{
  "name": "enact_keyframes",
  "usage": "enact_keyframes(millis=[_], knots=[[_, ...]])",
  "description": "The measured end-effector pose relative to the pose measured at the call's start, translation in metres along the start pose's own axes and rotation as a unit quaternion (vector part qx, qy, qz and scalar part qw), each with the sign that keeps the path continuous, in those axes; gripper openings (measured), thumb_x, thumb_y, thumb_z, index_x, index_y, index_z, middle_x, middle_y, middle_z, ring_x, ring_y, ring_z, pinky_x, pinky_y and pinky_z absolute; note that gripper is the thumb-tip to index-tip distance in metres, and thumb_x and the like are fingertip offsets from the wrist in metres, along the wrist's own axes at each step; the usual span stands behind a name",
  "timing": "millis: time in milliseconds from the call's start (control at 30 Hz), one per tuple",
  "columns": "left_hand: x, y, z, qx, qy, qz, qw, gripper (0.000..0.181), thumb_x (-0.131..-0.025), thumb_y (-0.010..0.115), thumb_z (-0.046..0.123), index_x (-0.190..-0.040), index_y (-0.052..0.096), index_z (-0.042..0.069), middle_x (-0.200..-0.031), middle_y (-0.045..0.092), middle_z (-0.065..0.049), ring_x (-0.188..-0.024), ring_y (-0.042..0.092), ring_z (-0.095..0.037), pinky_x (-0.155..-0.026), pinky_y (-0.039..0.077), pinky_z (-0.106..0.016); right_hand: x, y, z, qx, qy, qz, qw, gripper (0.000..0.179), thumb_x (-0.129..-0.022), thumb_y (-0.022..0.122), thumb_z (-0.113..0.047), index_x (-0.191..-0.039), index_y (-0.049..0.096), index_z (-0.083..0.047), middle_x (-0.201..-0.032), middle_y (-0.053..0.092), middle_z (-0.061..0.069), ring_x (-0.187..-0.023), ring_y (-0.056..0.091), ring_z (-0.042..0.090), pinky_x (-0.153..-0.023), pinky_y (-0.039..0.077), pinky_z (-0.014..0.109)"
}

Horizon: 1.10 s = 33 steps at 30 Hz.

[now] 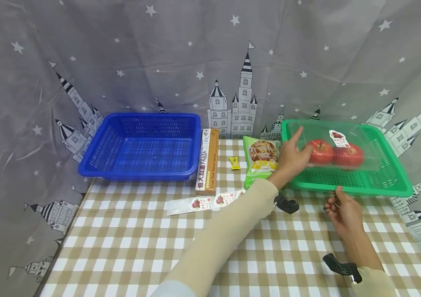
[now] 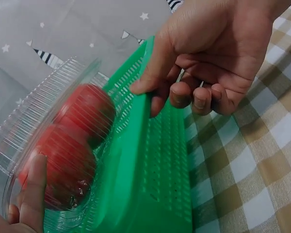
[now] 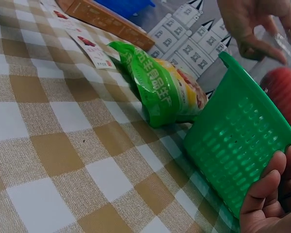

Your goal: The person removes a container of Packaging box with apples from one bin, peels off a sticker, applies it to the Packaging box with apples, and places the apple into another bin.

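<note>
A clear plastic box of red apples (image 1: 348, 156), with a white label on its lid, lies tilted in the green basket (image 1: 396, 187). My left hand (image 1: 292, 154) grips the left end of this box, thumb and fingers spread over its edge. At the basket's front rim, my right hand (image 1: 347, 212) pinches the edge between thumb and index finger, the other fingers curled below, as the left wrist view shows. Touching distance from the left hand, a green food packet (image 1: 260, 159) with a pizza-like picture stands against the basket's left side.
Further left are a small yellow packet (image 1: 234, 163), an orange-brown pasta box (image 1: 207, 165) and a blue basket (image 1: 139, 177). A strip of apple labels (image 1: 191, 205) lies in front, partly under the left sleeve. Behind hangs a grey curtain (image 1: 180, 62) with castles; a checked cloth (image 1: 128, 247) covers the table.
</note>
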State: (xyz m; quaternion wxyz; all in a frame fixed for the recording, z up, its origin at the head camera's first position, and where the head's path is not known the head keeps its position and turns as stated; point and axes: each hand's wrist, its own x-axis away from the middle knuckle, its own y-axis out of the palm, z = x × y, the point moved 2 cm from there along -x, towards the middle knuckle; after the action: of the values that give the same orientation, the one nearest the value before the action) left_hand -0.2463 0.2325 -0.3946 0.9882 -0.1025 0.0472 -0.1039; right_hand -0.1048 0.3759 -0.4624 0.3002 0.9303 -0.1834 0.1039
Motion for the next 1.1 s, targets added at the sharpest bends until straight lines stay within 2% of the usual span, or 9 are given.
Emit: enact_keyframes(millis=[200, 333, 400, 500, 633, 733, 833, 1000, 1100], knots=[[-0.003, 0.007, -0.008, -0.013, -0.017, -0.008, 0.9997, 0.064, -0.092, 0.061, 0.024, -0.149, 0.038, 0.041, -0.118, 0.054, 0.000, -0.054, 0.046, -0.010, -0.050, 0.044, -0.026, -0.003, 0.002, 0.002, 0.012, -0.006, 0.010, 0.9999, 0.028, -0.098, 0.059, -0.029, -0.086, 0.071, -0.006, -0.068, 0.056, 0.004, -0.061, 0.053, 0.015, -0.056, 0.049, 0.026], [0.000, 0.014, -0.008, 0.021, -0.033, -0.035, 0.9986, 0.063, -0.095, 0.060, 0.021, -0.150, 0.037, 0.040, -0.122, 0.050, -0.004, -0.056, 0.057, -0.008, -0.048, 0.049, -0.023, -0.004, 0.001, 0.002, 0.013, -0.009, 0.021, 0.9996, 0.030, -0.098, 0.059, -0.029, -0.088, 0.072, -0.004, -0.068, 0.056, 0.005, -0.059, 0.055, 0.016, -0.053, 0.048, 0.027], [0.001, 0.018, -0.008, 0.043, -0.041, -0.043, 0.9973, 0.063, -0.095, 0.059, 0.018, -0.150, 0.037, 0.040, -0.118, 0.048, -0.004, -0.054, 0.061, -0.010, -0.046, 0.051, -0.023, -0.004, 0.000, 0.001, 0.016, -0.012, 0.028, 0.9994, 0.031, -0.098, 0.059, -0.030, -0.088, 0.072, -0.003, -0.067, 0.057, 0.005, -0.059, 0.055, 0.016, -0.052, 0.048, 0.027], [0.002, 0.022, -0.005, 0.047, -0.049, -0.046, 0.9966, 0.063, -0.095, 0.058, 0.017, -0.150, 0.037, 0.040, -0.114, 0.046, -0.003, -0.051, 0.061, -0.013, -0.044, 0.052, -0.024, -0.004, -0.002, 0.000, 0.019, -0.013, 0.031, 0.9992, 0.032, -0.097, 0.059, -0.031, -0.089, 0.071, -0.003, -0.068, 0.057, 0.005, -0.059, 0.055, 0.016, -0.051, 0.048, 0.027], [0.000, 0.026, -0.003, -0.010, -0.041, -0.041, 0.9983, 0.063, -0.094, 0.059, 0.019, -0.150, 0.038, 0.038, -0.114, 0.047, -0.004, -0.069, 0.056, -0.011, -0.049, 0.051, -0.022, -0.004, -0.002, -0.001, 0.017, -0.014, 0.025, 0.9994, 0.032, -0.097, 0.059, -0.031, -0.089, 0.071, -0.002, -0.068, 0.056, 0.005, -0.059, 0.055, 0.016, -0.052, 0.048, 0.027], [-0.001, 0.030, -0.003, -0.072, -0.037, -0.041, 0.9959, 0.060, -0.095, 0.061, 0.026, -0.150, 0.039, 0.037, -0.119, 0.049, -0.004, -0.088, 0.051, -0.012, -0.065, 0.050, -0.023, -0.005, -0.001, -0.001, 0.015, -0.013, 0.021, 0.9996, 0.032, -0.097, 0.059, -0.030, -0.087, 0.072, -0.003, -0.067, 0.056, 0.005, -0.059, 0.055, 0.016, -0.052, 0.048, 0.027], [-0.001, 0.032, -0.004, -0.111, -0.042, -0.052, 0.9916, 0.058, -0.096, 0.060, 0.031, -0.149, 0.039, 0.037, -0.126, 0.048, -0.005, -0.102, 0.051, -0.015, -0.079, 0.046, -0.028, -0.005, 0.001, 0.000, 0.018, -0.010, 0.022, 0.9996, 0.032, -0.097, 0.059, -0.031, -0.085, 0.073, -0.005, -0.067, 0.056, 0.004, -0.059, 0.054, 0.016, -0.053, 0.048, 0.027], [0.004, 0.031, -0.002, -0.129, -0.055, -0.066, 0.9879, 0.059, -0.096, 0.059, 0.035, -0.150, 0.036, 0.038, -0.135, 0.044, -0.007, -0.112, 0.050, -0.021, -0.085, 0.046, -0.034, -0.007, 0.003, 0.000, 0.030, -0.009, 0.024, 0.9992, 0.032, -0.098, 0.058, -0.031, -0.084, 0.072, -0.006, -0.067, 0.056, 0.004, -0.059, 0.054, 0.015, -0.053, 0.048, 0.026], [0.006, 0.031, 0.003, -0.140, -0.068, -0.080, 0.9846, 0.060, -0.095, 0.059, 0.037, -0.151, 0.036, 0.037, -0.142, 0.044, -0.006, -0.125, 0.045, -0.023, -0.090, 0.045, -0.036, -0.008, 0.002, -0.001, 0.033, -0.009, 0.028, 0.9990, 0.032, -0.098, 0.059, -0.031, -0.084, 0.072, -0.006, -0.067, 0.056, 0.003, -0.058, 0.055, 0.015, -0.052, 0.048, 0.026]])
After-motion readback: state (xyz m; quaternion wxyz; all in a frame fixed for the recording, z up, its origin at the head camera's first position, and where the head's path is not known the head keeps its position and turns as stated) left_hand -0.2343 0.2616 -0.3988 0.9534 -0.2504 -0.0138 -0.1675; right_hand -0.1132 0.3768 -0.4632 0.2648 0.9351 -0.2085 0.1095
